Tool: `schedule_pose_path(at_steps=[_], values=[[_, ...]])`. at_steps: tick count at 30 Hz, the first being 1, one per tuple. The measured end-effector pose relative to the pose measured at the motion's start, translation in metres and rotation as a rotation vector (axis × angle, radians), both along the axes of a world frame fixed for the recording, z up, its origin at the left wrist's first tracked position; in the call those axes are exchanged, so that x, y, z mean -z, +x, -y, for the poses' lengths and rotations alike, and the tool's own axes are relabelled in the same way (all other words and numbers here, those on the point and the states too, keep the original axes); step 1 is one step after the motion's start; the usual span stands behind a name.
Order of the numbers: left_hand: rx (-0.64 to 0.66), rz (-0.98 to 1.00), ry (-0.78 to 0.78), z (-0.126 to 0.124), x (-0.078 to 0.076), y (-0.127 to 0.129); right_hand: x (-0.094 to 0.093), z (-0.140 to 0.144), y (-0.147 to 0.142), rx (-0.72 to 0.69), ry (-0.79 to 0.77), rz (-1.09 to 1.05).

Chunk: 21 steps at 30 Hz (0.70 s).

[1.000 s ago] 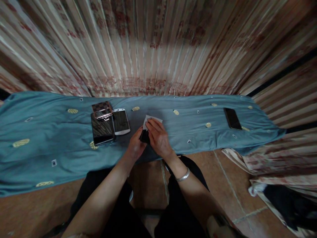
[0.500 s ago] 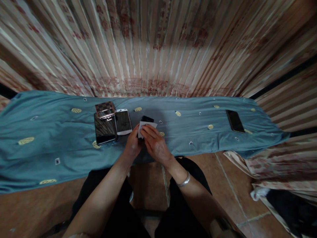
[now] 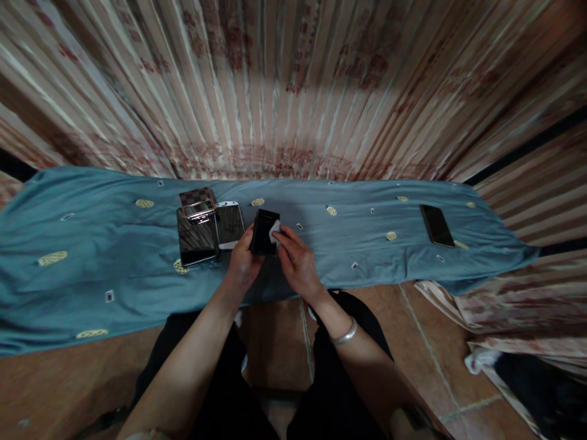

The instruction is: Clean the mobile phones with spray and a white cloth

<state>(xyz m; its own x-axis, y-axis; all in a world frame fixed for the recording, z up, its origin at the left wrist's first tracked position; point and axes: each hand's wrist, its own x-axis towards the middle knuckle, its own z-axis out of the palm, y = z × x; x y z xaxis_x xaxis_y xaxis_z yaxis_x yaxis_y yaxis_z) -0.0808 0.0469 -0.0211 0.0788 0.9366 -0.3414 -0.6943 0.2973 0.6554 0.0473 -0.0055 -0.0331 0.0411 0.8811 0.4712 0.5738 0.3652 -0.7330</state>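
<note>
My left hand (image 3: 241, 264) grips a black phone (image 3: 265, 231) by its lower edge, holding it above the blue-clothed surface (image 3: 92, 256). My right hand (image 3: 298, 266) pinches a small white cloth (image 3: 274, 230) against the phone's right side. At nine o'clock from the phone lie a white phone (image 3: 230, 225) and a dark tablet (image 3: 197, 243); at three o'clock, well apart, another dark phone (image 3: 437, 225).

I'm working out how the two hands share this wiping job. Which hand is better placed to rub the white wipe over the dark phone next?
The right hand, probably: its fingertips already press the white wipe on the dark phone. The left hand grips the phone's lower edge, steadying it.
</note>
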Motion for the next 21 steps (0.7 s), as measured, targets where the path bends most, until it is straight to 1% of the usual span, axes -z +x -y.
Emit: schedule_pose_path(at_steps=[4, 9, 11, 13, 16, 18, 21], values=[[-0.023, -0.015, -0.032, 0.004, -0.003, -0.001, -0.004, -0.005, 0.002, -0.005, -0.037, -0.151], [-0.085, -0.058, 0.009, 0.005, -0.006, -0.003, -0.01, -0.007, 0.0, -0.022, -0.074, -0.343], [-0.09, -0.063, 0.015, 0.005, -0.006, -0.002, -0.01, -0.008, 0.001, -0.012, -0.11, -0.423], [-0.054, -0.04, 0.017, 0.005, -0.006, 0.0, -0.008, -0.011, 0.003, 0.002, -0.179, -0.54], [0.013, 0.013, -0.015, 0.006, -0.009, 0.003, -0.005, -0.018, 0.011, 0.009, -0.275, -0.786], [0.048, 0.018, -0.023, 0.008, -0.011, 0.004, -0.004, -0.022, 0.018, 0.028, -0.269, -0.898], [0.117, -0.015, 0.014, 0.011, -0.013, 0.004, -0.006, -0.024, 0.023, 0.074, -0.221, -0.898]])
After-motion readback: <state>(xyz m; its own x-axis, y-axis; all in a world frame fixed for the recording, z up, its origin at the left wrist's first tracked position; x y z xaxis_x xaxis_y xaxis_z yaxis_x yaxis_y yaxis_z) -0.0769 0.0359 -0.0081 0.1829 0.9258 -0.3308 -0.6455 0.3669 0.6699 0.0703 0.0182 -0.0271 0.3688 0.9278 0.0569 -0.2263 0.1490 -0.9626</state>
